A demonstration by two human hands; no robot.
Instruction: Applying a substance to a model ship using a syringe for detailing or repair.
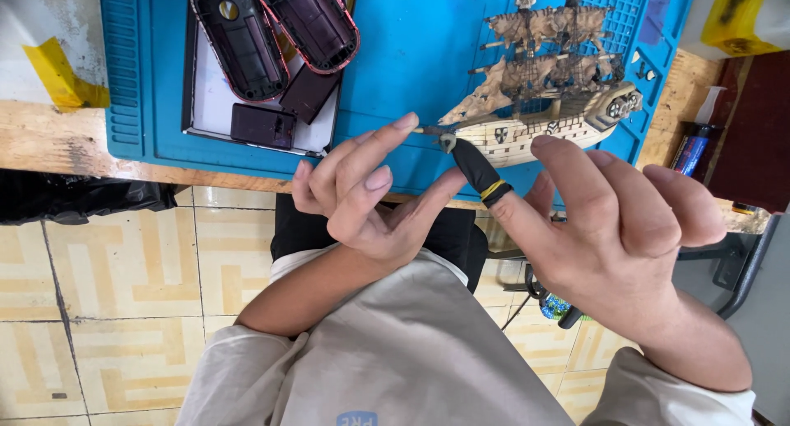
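My left hand (362, 204) is raised palm-up in front of the bench edge with its fingers spread; its index tip is close to the bowsprit of a weathered model sailing ship (547, 88). My right hand (613, 228) is beside it, back towards me, fingers apart. One digit of that hand wears a black finger cover with a yellow band (480, 169). My left thumb touches this cover. A small grey bit (447, 141) sits at the cover's tip, right by the ship's bow; whether it is held I cannot tell.
A blue work mat (411, 55) lies on the wooden bench. On it is a tray (216, 105) with dark purple oval shells (276, 31) and small dark blocks. A small bottle (695, 142) stands at the right, yellow tape at the left. Below is tiled floor.
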